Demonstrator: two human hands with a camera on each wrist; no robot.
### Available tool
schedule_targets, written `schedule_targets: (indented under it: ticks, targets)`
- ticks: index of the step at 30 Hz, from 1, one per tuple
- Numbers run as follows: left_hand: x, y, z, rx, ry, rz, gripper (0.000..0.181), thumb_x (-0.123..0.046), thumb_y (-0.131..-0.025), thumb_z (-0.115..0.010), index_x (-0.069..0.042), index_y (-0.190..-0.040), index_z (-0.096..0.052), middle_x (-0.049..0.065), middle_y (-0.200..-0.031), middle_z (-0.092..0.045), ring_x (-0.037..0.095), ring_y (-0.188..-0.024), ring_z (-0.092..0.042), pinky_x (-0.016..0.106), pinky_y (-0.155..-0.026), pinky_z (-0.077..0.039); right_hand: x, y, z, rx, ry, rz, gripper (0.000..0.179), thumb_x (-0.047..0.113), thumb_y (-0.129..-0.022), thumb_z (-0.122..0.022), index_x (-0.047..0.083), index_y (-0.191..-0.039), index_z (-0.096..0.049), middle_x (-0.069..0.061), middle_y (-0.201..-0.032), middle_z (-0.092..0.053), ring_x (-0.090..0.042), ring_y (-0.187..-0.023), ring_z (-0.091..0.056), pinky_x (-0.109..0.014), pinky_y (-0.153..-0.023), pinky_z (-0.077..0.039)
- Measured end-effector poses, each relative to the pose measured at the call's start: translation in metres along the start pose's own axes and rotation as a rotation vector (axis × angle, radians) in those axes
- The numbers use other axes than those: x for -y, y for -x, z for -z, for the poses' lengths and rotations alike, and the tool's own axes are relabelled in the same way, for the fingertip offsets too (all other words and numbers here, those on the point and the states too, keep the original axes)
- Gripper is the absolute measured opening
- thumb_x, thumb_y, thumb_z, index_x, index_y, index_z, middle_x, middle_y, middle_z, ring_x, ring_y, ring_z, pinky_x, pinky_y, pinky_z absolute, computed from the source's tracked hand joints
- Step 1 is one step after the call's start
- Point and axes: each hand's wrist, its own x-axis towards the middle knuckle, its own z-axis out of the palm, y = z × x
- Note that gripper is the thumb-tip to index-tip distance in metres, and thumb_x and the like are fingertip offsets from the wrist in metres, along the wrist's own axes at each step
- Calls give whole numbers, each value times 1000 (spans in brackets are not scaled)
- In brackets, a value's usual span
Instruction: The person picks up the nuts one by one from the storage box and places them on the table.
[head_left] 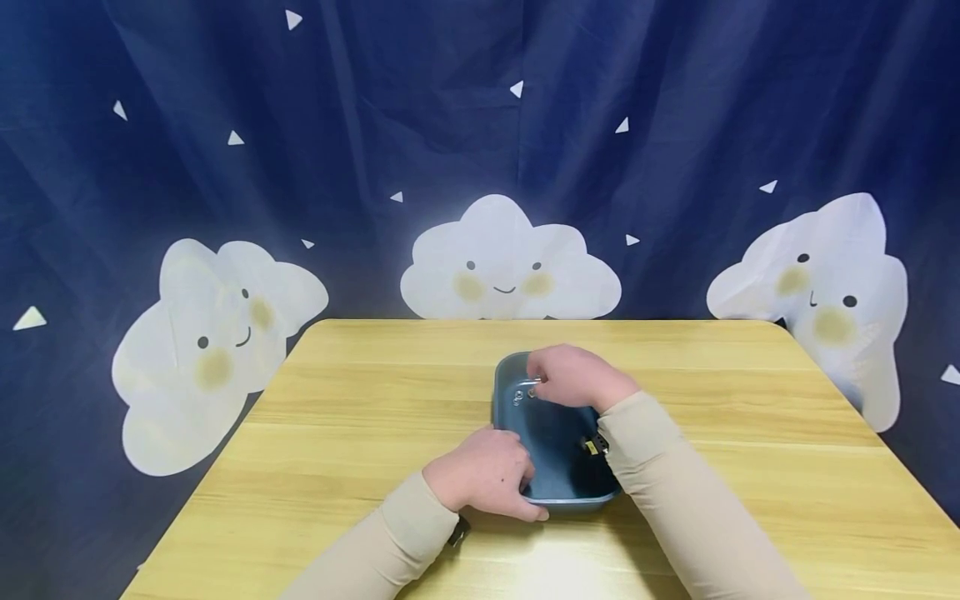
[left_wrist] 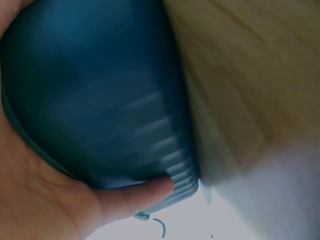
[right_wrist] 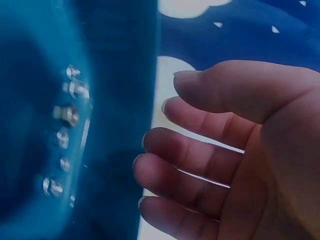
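A dark blue rectangular tray [head_left: 551, 442] with rounded corners is on the wooden table. My left hand [head_left: 489, 473] grips its near left corner, with the thumb [left_wrist: 140, 195] lying along the ribbed outer wall. Several small shiny pieces [right_wrist: 68, 115] lie in a row along the far end of the tray floor; they are blurred, and some look ring-like. Over that far end is my right hand [head_left: 576, 377], its fingers loosely bent. In the right wrist view nothing shows between the thumb and fingers, which overlap the tray's wall edge.
The pale wooden table [head_left: 360, 400] extends around the tray on all sides. Behind it hangs a dark blue curtain [head_left: 442, 117] with white clouds and small triangles. A small black device with a yellow label [head_left: 595, 446] is at the right cuff.
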Motion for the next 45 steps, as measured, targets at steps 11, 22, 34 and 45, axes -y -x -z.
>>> schedule_targets:
  ticks: [11,22,34,45]
  targets:
    - [0,1,-1,10,6,26,46,-70,-78,-67,-32,-56,-54,-20,-56,-43,4,-66,-47,26,-60,-37,0,-14,-28,81,68,-51,25,16,-93,-66,14,-118,-68,1,-97,-68,-17,-81,-61,-40,-78,-51]
    - [-1,0,0,-1,-21,18,46,-69,-78,-67,-32,-55,-54,-20,-51,-41,6,-66,-48,27,-61,-38,-2,-18,-44,120,49,-78,30,17,-93,-66,19,-123,-67,3,-105,-70,-16,-88,-63,-39,-81,-52]
    - [-2,1,-1,-22,-49,14,48,-69,-78,-67,-31,-54,-52,-20,-50,-39,8,-67,-49,28,-61,-37,-5,-20,-49,112,80,-39,29,16,-92,-69,24,-120,-69,4,-105,-71,-16,-90,-64,-41,-84,-53]
    - [-3,1,-2,-25,-49,15,50,-69,-78,-67,-31,-52,-50,-19,-51,-39,8,-67,-48,28,-60,-37,-6,-19,-50,126,71,-10,6,17,-92,-69,22,-93,-68,10,-83,-62,-12,-74,-57,-35,-73,-50]
